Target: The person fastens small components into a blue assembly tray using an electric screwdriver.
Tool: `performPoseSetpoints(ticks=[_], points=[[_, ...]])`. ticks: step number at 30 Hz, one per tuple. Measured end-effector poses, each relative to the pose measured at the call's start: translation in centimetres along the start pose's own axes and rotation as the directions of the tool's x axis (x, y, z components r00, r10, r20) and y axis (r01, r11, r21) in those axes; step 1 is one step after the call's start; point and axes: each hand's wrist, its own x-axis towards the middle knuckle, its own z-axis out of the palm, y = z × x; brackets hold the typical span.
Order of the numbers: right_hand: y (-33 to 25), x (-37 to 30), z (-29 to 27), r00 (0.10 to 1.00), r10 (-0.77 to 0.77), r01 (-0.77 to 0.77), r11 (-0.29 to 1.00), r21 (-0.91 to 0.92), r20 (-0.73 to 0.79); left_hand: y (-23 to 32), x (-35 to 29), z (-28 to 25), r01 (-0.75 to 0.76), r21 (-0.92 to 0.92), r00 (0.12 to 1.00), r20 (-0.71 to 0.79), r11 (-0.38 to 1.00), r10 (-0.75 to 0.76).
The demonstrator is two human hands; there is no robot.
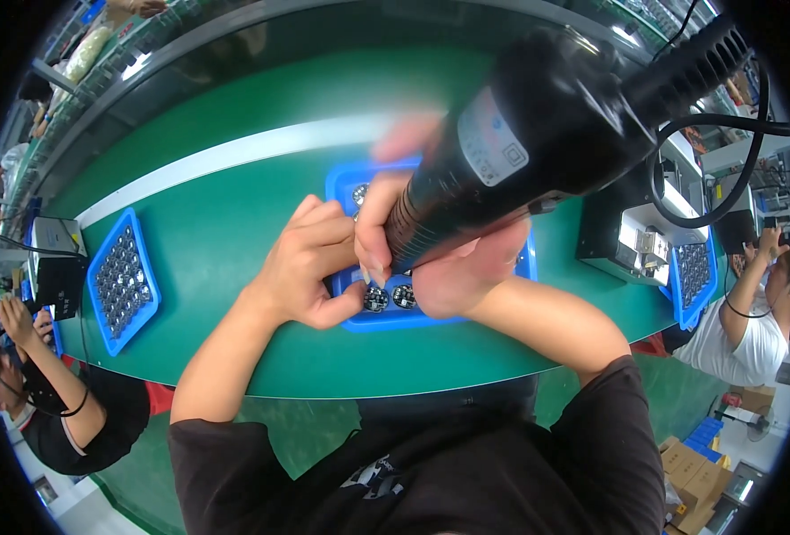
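A black electric screwdriver (547, 125) with a ribbed cord sleeve slants down to the left, gripped by my right hand (466, 276). Its lower end points into a blue tray (340, 185), and the tip is hidden by my fingers. One finger of that hand is smeared by motion. My left hand (310, 254) is curled over the tray's left side, its thumb beside a small round dark part with metal bits (375, 299). What its fingertips pinch is hidden behind my right hand. Similar round parts lie in the tray.
At the left, another blue tray (152, 294) holds rows of round parts. To the right stand a black box-shaped device (609, 236) and a further filled blue tray (709, 299). A cable (680, 218) loops there. Other people sit at both sides of the green table (234, 209).
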Motion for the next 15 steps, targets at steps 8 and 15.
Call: performPoseSetpoints(ticks=[8, 15], points=[[0.33, 0.02, 0.25, 0.998, -0.052, 0.053, 0.998, 0.032, -0.035, 0.03, 0.0, 0.22, -0.024, 0.026, 0.999, -0.035, 0.999, 0.025], [-0.05, 0.14, 0.33, 0.994, -0.083, 0.085, 0.996, 0.029, -0.064, 0.01, 0.05, 0.38, -0.018, 0.044, 0.999, -0.033, 0.999, 0.02]])
